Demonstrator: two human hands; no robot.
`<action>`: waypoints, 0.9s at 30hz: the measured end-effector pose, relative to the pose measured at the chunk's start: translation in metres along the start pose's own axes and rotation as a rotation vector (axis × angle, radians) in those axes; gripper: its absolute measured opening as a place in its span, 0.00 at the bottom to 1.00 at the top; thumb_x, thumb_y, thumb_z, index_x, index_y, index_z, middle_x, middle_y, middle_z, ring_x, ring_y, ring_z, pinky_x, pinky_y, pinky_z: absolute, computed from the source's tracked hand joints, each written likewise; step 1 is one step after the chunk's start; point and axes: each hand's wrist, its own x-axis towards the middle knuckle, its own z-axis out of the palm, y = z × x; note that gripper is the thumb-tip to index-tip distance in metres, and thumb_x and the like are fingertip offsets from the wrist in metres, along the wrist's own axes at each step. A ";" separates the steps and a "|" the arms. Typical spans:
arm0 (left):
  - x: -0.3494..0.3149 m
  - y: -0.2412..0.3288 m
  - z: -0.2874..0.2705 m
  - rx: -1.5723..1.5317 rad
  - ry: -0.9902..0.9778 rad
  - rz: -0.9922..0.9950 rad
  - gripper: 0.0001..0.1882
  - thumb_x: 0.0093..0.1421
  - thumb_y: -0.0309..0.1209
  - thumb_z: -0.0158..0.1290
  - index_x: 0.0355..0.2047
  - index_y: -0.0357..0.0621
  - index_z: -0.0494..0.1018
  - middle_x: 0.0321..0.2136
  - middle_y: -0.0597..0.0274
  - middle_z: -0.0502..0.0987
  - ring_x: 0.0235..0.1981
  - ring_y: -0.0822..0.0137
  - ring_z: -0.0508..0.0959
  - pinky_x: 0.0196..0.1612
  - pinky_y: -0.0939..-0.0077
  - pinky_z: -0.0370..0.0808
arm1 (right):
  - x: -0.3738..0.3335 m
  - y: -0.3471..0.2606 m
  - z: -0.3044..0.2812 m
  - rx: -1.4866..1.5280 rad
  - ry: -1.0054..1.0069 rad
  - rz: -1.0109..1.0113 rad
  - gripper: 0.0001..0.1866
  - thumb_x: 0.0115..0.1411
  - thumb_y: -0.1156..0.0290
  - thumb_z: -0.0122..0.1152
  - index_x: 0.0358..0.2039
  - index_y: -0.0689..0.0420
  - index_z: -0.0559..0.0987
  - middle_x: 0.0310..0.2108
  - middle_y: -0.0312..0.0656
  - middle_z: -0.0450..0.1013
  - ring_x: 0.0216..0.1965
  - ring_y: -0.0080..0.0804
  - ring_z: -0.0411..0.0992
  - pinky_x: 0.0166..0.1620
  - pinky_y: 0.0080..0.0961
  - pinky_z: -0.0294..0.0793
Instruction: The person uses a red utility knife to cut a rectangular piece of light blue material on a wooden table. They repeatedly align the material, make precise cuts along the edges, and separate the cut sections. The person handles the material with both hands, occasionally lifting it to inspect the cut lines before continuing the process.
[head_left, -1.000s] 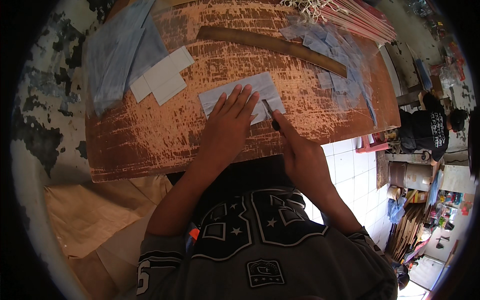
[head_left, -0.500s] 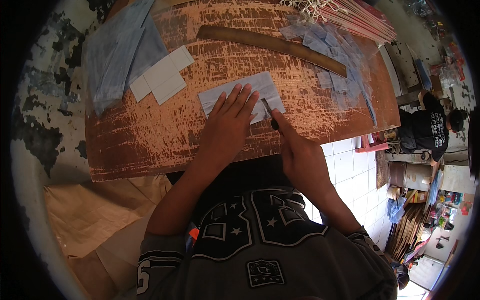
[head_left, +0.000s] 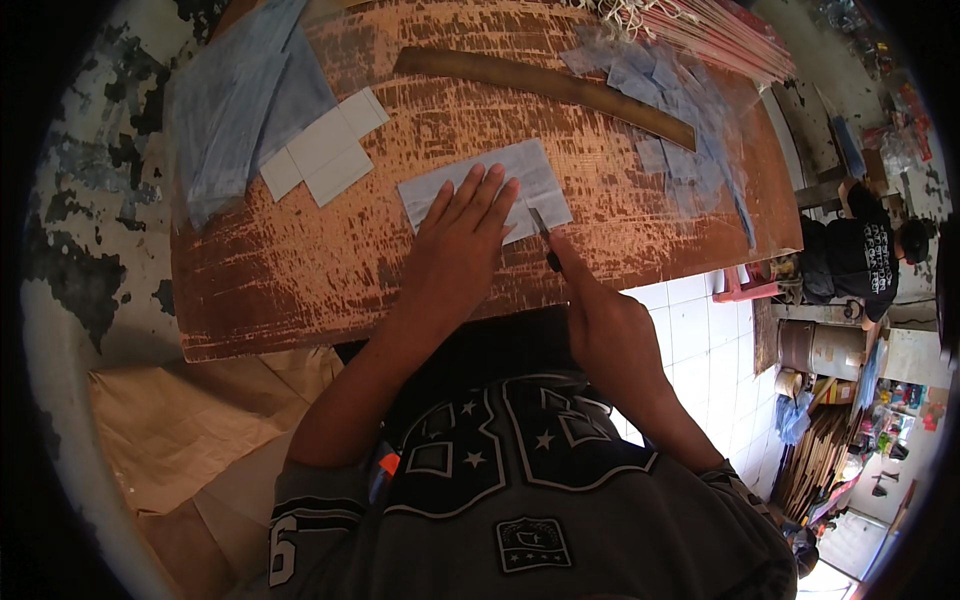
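A light grey-blue rectangular sheet (head_left: 545, 180) lies on the worn brown wooden table (head_left: 340, 270). My left hand (head_left: 468, 210) rests flat across it, fingers stretched out and slightly apart. In my right hand (head_left: 600, 290) is a knife (head_left: 541, 226) with a narrow dark blade and a black handle. Its tip touches or hovers just over the sheet near the lower right edge, right of my left fingers; I cannot tell which. Whether a cut runs through the sheet there is too small to make out.
A long brown ruler-like strip (head_left: 540, 92) lies beyond the sheet. White card pieces (head_left: 325, 150) and blue-grey sheets (head_left: 225, 120) are on the left. Small translucent pieces (head_left: 665, 100) and a bundle of pinkish sticks (head_left: 710, 35) lie at right. A person (head_left: 860, 250) is farther right.
My right hand has drawn the knife slightly down toward me and to the right. The left hand stays flat on the sheet.
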 end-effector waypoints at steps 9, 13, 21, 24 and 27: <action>0.001 -0.001 0.002 -0.011 -0.005 0.006 0.27 0.72 0.30 0.51 0.71 0.45 0.65 0.73 0.54 0.64 0.75 0.54 0.61 0.75 0.48 0.58 | -0.020 0.001 -0.005 -0.050 -0.066 0.031 0.37 0.65 0.77 0.56 0.75 0.50 0.60 0.20 0.48 0.75 0.21 0.48 0.77 0.27 0.45 0.76; 0.001 -0.001 0.000 -0.011 -0.016 0.007 0.27 0.72 0.30 0.51 0.71 0.44 0.65 0.73 0.53 0.63 0.75 0.54 0.60 0.75 0.47 0.57 | -0.023 0.004 -0.002 -0.053 -0.052 0.021 0.38 0.65 0.77 0.56 0.75 0.50 0.60 0.20 0.47 0.75 0.21 0.47 0.77 0.26 0.45 0.76; 0.001 -0.001 -0.001 -0.028 -0.015 0.007 0.27 0.73 0.30 0.51 0.71 0.44 0.65 0.73 0.54 0.63 0.75 0.54 0.60 0.75 0.46 0.57 | -0.025 0.001 -0.007 -0.085 -0.118 0.050 0.39 0.64 0.77 0.56 0.76 0.49 0.58 0.21 0.48 0.76 0.21 0.48 0.77 0.26 0.46 0.76; 0.000 -0.001 0.000 -0.024 -0.012 0.009 0.27 0.73 0.30 0.50 0.71 0.45 0.65 0.73 0.54 0.63 0.75 0.54 0.60 0.75 0.47 0.58 | -0.026 0.002 -0.007 -0.062 -0.093 0.035 0.37 0.66 0.76 0.56 0.75 0.49 0.60 0.21 0.48 0.76 0.21 0.49 0.77 0.27 0.46 0.75; 0.000 -0.002 0.001 -0.015 -0.012 0.007 0.27 0.73 0.30 0.51 0.71 0.45 0.65 0.73 0.54 0.63 0.75 0.54 0.60 0.75 0.47 0.58 | -0.020 0.003 -0.017 0.022 -0.114 0.051 0.35 0.66 0.77 0.56 0.74 0.50 0.62 0.22 0.49 0.76 0.23 0.50 0.78 0.28 0.45 0.76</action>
